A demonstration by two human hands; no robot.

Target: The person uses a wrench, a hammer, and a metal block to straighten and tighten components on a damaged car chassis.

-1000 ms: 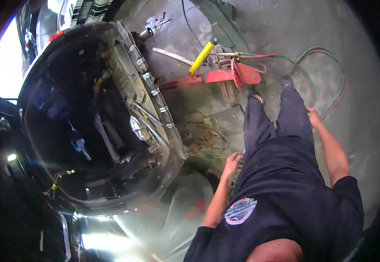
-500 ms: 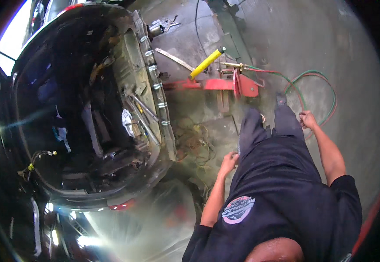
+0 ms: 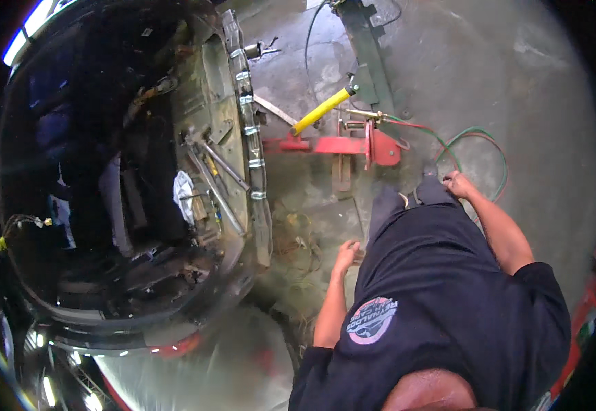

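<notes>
My right hand is closed on the red and green hoses, beside my right leg. The hoses run to a brass torch fitting resting by a red jack-like tool, which has a yellow cylinder rising at an angle. My left hand hangs at my left side, fingers loosely bent and apart, with nothing visible in it. To my left is the open rear of a dark car, whose bare metal edge holds metal bars and a white rag.
A green steel beam and a black cable are on the concrete floor. A pale flat bar and tangled wires lie near the car. Translucent sheeting is at lower left, a red object at far right.
My view has shifted, so the car and jack-like tool appear farther down the picture. My right hand has moved inward and slightly up along the hoses; my left hand has shifted slightly left.
</notes>
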